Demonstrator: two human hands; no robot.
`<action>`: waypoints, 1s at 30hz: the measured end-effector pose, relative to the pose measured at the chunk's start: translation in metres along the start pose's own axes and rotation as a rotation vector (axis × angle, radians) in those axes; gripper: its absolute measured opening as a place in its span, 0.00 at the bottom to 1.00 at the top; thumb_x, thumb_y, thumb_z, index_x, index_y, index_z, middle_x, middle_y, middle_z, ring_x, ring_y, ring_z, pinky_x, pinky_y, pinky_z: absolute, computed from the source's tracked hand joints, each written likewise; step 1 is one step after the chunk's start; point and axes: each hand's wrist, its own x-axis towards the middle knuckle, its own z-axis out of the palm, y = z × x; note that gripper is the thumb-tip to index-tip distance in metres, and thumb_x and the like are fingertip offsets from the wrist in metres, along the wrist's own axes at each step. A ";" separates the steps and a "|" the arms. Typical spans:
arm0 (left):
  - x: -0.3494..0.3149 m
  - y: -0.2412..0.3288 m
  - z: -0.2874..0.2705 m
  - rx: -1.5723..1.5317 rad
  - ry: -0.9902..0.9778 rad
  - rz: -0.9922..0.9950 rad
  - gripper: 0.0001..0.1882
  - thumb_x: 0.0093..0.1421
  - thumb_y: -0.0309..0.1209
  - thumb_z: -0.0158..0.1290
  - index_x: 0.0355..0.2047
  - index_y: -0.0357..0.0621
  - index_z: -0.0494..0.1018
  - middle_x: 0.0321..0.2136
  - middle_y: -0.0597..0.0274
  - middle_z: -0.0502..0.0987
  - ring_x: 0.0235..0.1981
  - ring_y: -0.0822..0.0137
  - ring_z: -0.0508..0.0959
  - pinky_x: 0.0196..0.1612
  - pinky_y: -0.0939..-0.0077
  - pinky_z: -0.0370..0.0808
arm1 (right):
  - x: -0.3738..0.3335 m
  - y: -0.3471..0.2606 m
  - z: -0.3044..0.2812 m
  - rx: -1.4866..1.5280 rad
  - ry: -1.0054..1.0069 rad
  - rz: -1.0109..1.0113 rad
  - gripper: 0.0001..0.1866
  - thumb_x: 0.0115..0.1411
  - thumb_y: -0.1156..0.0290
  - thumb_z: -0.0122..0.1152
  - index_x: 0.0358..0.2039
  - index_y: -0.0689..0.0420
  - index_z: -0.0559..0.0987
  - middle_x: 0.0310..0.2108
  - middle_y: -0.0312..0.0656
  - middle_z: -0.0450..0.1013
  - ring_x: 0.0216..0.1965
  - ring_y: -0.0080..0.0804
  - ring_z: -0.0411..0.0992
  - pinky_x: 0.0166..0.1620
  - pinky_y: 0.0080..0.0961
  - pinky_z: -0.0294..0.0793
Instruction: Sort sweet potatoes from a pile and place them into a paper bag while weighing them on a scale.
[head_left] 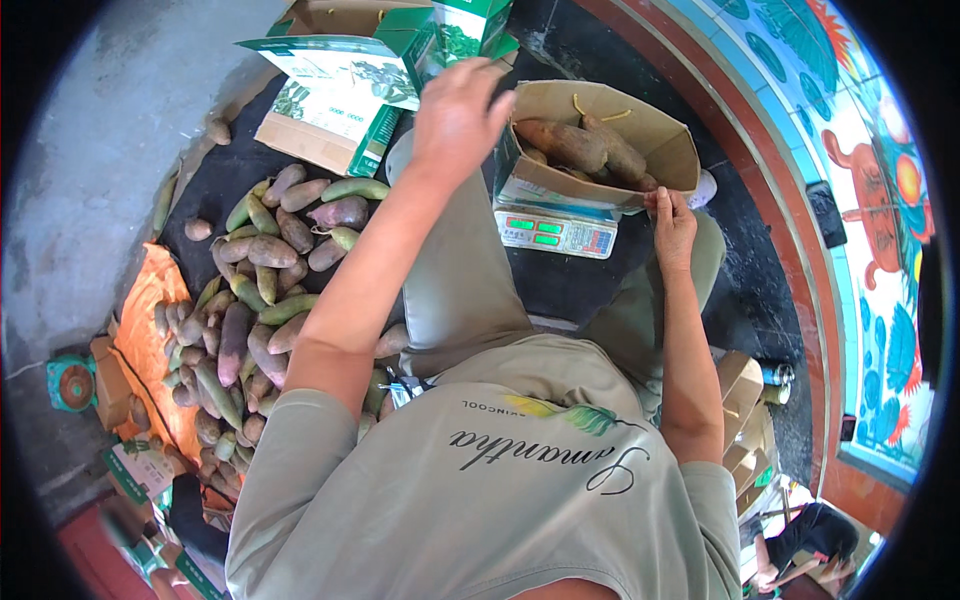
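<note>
My left hand (460,122) is stretched forward beside the green and white cartons, its thumb apart from the fingers. It appears to hold nothing, and whether it touches a carton I cannot tell. A cardboard box (655,118) with a yellow cord handle stands open-topped on a digital scale (556,232). Several long brown tubers (575,147) lie inside it. The near right corner of the box's rim is pinched between the thumb and fingers of my right hand (674,228).
At left, a heap of purple, brown and green tubers (262,252) covers dark sheeting and an orange cloth (150,310). An open printed carton (320,140) stands at the front left. Folded cardboard (740,400) lies by my right elbow. Other people (805,545) sit behind me.
</note>
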 end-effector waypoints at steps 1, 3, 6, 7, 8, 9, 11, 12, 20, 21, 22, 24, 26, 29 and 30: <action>0.000 0.006 0.003 0.046 -0.066 0.064 0.13 0.50 0.33 0.58 0.35 0.40 0.74 0.40 0.54 0.75 0.44 0.55 0.73 0.47 0.64 0.68 | -0.004 -0.006 -0.001 -0.014 0.011 0.003 0.13 0.63 0.67 0.50 0.28 0.64 0.75 0.24 0.37 0.73 0.27 0.20 0.69 0.35 0.20 0.70; -0.006 0.010 0.007 0.063 -0.130 0.085 0.13 0.49 0.33 0.58 0.34 0.41 0.74 0.40 0.55 0.75 0.44 0.56 0.73 0.48 0.64 0.67 | -0.008 -0.022 -0.008 0.152 -0.024 0.052 0.13 0.63 0.67 0.50 0.28 0.64 0.75 0.25 0.37 0.73 0.28 0.20 0.69 0.35 0.18 0.69; -0.012 0.009 0.008 0.084 -0.197 0.095 0.12 0.49 0.33 0.58 0.33 0.41 0.74 0.41 0.56 0.74 0.45 0.57 0.72 0.49 0.62 0.66 | -0.002 -0.048 -0.025 0.157 -0.060 0.039 0.13 0.63 0.67 0.50 0.27 0.63 0.75 0.26 0.37 0.73 0.29 0.20 0.70 0.35 0.16 0.69; -0.014 0.007 0.008 0.084 -0.208 0.082 0.12 0.49 0.33 0.57 0.33 0.42 0.74 0.43 0.56 0.74 0.46 0.57 0.71 0.50 0.62 0.65 | 0.003 -0.056 -0.030 0.151 -0.076 0.021 0.13 0.63 0.67 0.50 0.27 0.63 0.75 0.27 0.37 0.73 0.29 0.20 0.70 0.35 0.16 0.69; -0.015 0.006 0.010 0.079 -0.203 0.081 0.12 0.49 0.33 0.57 0.33 0.42 0.74 0.43 0.56 0.74 0.46 0.57 0.71 0.50 0.62 0.65 | 0.011 -0.065 -0.036 0.145 -0.084 -0.004 0.13 0.62 0.67 0.50 0.27 0.63 0.75 0.27 0.37 0.74 0.30 0.20 0.70 0.35 0.17 0.69; -0.016 0.002 0.011 0.129 -0.222 0.099 0.12 0.49 0.32 0.57 0.33 0.41 0.74 0.44 0.56 0.73 0.48 0.56 0.70 0.50 0.62 0.65 | 0.019 -0.079 -0.037 0.144 -0.090 -0.009 0.13 0.62 0.67 0.50 0.27 0.63 0.75 0.27 0.37 0.74 0.30 0.20 0.70 0.35 0.17 0.69; -0.019 0.003 0.010 0.181 -0.245 0.110 0.12 0.48 0.32 0.57 0.33 0.41 0.73 0.45 0.56 0.72 0.50 0.56 0.69 0.51 0.62 0.65 | 0.034 -0.106 -0.040 0.082 -0.084 -0.077 0.13 0.62 0.67 0.50 0.28 0.63 0.75 0.26 0.37 0.74 0.30 0.20 0.70 0.36 0.17 0.69; -0.017 0.005 0.011 0.212 -0.300 0.104 0.12 0.48 0.32 0.57 0.33 0.41 0.73 0.45 0.56 0.71 0.51 0.56 0.67 0.52 0.62 0.65 | 0.041 -0.115 -0.042 0.082 -0.083 -0.079 0.13 0.62 0.67 0.50 0.28 0.63 0.75 0.26 0.37 0.74 0.30 0.20 0.70 0.36 0.17 0.69; -0.011 0.015 0.018 0.164 -0.389 0.079 0.13 0.46 0.32 0.58 0.31 0.40 0.73 0.41 0.55 0.72 0.49 0.56 0.67 0.51 0.60 0.64 | 0.060 -0.085 -0.023 0.080 -0.127 -0.144 0.12 0.60 0.69 0.51 0.24 0.63 0.75 0.21 0.34 0.71 0.26 0.18 0.67 0.33 0.16 0.66; -0.009 0.017 0.021 0.172 -0.387 0.095 0.13 0.46 0.32 0.58 0.31 0.40 0.73 0.41 0.55 0.72 0.49 0.56 0.67 0.51 0.60 0.64 | 0.056 -0.075 -0.022 0.068 -0.117 -0.128 0.12 0.60 0.69 0.51 0.24 0.64 0.74 0.21 0.35 0.71 0.25 0.18 0.67 0.32 0.17 0.67; -0.008 0.020 0.025 0.179 -0.402 0.096 0.13 0.46 0.32 0.58 0.31 0.40 0.73 0.41 0.55 0.72 0.49 0.56 0.67 0.51 0.59 0.64 | 0.054 -0.064 -0.024 0.080 -0.106 -0.129 0.12 0.60 0.69 0.51 0.24 0.64 0.74 0.21 0.35 0.71 0.25 0.18 0.67 0.32 0.17 0.67; -0.003 0.029 0.029 0.197 -0.486 0.078 0.13 0.47 0.32 0.57 0.33 0.40 0.73 0.42 0.55 0.72 0.50 0.55 0.67 0.53 0.58 0.62 | 0.053 -0.043 -0.033 0.000 -0.102 -0.040 0.12 0.60 0.69 0.52 0.24 0.64 0.74 0.20 0.37 0.71 0.23 0.20 0.68 0.30 0.19 0.68; -0.003 0.036 0.035 0.184 -0.510 0.074 0.13 0.48 0.32 0.57 0.33 0.40 0.73 0.42 0.54 0.72 0.51 0.54 0.66 0.53 0.58 0.62 | 0.057 -0.024 -0.040 -0.052 -0.073 -0.054 0.12 0.60 0.69 0.53 0.24 0.64 0.74 0.19 0.38 0.71 0.23 0.21 0.68 0.29 0.20 0.68; 0.004 0.049 0.039 0.162 -0.591 0.064 0.13 0.49 0.33 0.57 0.35 0.40 0.73 0.44 0.54 0.72 0.53 0.54 0.65 0.54 0.60 0.62 | 0.075 0.007 -0.050 -0.133 -0.045 -0.047 0.10 0.58 0.69 0.54 0.25 0.62 0.75 0.20 0.42 0.72 0.22 0.29 0.71 0.29 0.24 0.69; 0.004 0.048 0.039 0.153 -0.593 0.058 0.13 0.49 0.32 0.57 0.35 0.40 0.73 0.44 0.55 0.72 0.52 0.54 0.65 0.54 0.61 0.62 | 0.081 0.011 -0.047 -0.228 -0.032 -0.092 0.08 0.57 0.70 0.55 0.25 0.61 0.75 0.21 0.44 0.73 0.24 0.34 0.72 0.30 0.27 0.70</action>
